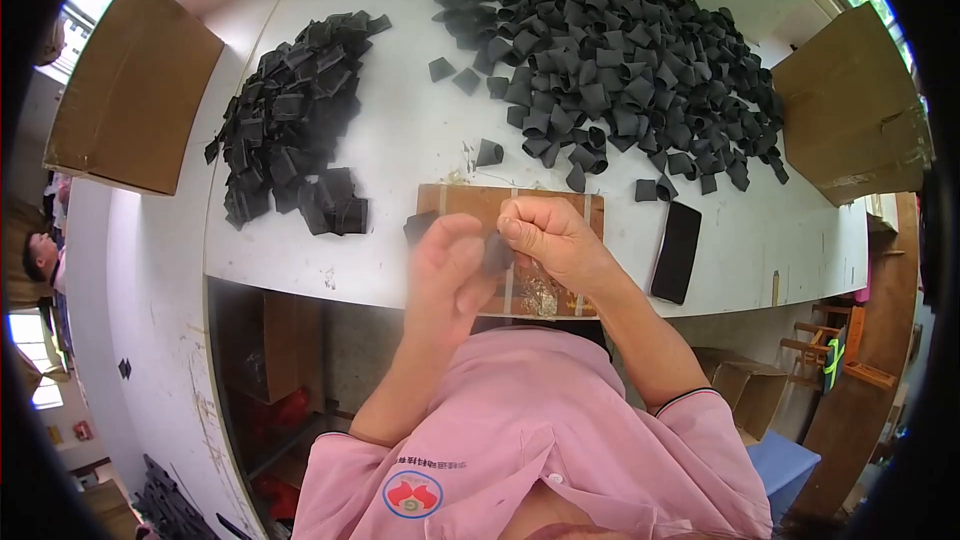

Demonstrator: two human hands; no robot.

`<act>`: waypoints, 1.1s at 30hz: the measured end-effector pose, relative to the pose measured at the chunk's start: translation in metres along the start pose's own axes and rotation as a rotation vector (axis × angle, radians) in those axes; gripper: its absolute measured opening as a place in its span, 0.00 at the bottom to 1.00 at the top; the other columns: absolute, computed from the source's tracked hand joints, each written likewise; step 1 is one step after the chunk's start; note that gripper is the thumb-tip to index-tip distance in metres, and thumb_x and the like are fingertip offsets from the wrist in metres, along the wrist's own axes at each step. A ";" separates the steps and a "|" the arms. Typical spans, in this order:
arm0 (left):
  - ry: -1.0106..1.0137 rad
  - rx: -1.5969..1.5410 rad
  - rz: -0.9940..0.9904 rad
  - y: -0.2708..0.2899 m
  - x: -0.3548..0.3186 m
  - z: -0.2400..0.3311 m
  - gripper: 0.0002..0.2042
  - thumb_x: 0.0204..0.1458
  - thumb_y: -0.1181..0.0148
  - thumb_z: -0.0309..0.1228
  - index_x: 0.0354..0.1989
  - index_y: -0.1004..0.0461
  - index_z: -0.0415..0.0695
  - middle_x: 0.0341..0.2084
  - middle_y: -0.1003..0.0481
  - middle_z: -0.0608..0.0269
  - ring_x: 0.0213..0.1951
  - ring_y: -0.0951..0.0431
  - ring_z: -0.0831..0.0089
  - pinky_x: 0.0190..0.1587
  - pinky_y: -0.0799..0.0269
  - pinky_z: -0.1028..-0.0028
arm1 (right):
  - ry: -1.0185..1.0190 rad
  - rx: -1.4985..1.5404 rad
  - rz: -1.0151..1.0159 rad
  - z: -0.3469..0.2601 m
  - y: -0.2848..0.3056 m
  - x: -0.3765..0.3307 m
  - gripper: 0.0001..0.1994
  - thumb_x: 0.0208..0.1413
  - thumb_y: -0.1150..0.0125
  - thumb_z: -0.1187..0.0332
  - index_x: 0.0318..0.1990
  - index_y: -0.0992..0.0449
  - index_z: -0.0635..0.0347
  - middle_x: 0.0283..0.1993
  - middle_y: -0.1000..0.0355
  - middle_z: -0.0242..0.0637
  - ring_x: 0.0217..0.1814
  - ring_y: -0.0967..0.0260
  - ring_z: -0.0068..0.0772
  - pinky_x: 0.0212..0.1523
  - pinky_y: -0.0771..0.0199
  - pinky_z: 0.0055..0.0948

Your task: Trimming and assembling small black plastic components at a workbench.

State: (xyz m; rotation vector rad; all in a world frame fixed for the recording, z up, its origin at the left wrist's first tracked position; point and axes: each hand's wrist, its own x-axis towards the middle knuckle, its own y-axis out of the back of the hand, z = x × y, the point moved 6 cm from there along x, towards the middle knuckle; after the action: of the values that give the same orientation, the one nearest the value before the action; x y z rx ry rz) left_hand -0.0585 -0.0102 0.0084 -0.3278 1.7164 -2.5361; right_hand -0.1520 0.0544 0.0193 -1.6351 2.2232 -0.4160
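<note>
My left hand [448, 265] and my right hand [550, 238] meet over a brown wooden board [470, 202] at the table's near edge. Both pinch one small black rubbery piece [497, 254] between their fingertips. Another black piece [418, 227] lies on the board's left edge, beside my left hand. A large heap of curled black pieces [620, 60] fills the far right of the white table [400, 140]. On the left lies a flatter pile of black pieces [290, 120].
A flat black rectangular object [677, 251] lies right of the board. Cardboard boxes stand at the left [135, 85] and right [850, 105] table ends. Another person [40, 255] shows at the far left. Below the table are boxes and a wooden chair [830, 350].
</note>
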 end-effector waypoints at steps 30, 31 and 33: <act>-0.425 0.876 0.276 -0.024 0.007 0.041 0.07 0.51 0.47 0.25 0.36 0.31 0.37 0.35 0.30 0.57 0.40 0.32 0.70 0.46 0.38 0.72 | 0.902 -1.214 0.508 -0.053 -0.035 -0.031 0.09 0.33 0.37 0.75 0.19 0.35 0.61 0.21 0.42 0.33 0.22 0.43 0.32 0.19 0.40 0.27; -0.428 0.875 0.276 -0.030 0.009 0.043 0.07 0.51 0.47 0.25 0.36 0.31 0.37 0.35 0.30 0.57 0.40 0.32 0.70 0.46 0.38 0.72 | 0.890 -1.260 0.518 -0.052 -0.034 -0.031 0.09 0.33 0.38 0.75 0.19 0.35 0.61 0.21 0.41 0.33 0.22 0.42 0.32 0.19 0.40 0.27; -0.371 0.984 0.318 -0.040 0.014 0.044 0.07 0.44 0.48 0.18 0.34 0.29 0.35 0.34 0.28 0.58 0.37 0.29 0.73 0.39 0.33 0.77 | 0.851 -1.276 0.503 -0.053 -0.035 -0.032 0.09 0.34 0.38 0.74 0.21 0.34 0.61 0.22 0.41 0.34 0.23 0.41 0.32 0.19 0.39 0.28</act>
State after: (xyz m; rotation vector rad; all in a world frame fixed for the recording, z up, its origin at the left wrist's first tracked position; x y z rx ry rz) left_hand -0.0599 -0.0375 0.0634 -0.3643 0.2675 -2.4944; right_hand -0.1366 0.0766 0.0850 -1.2490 3.8586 0.7788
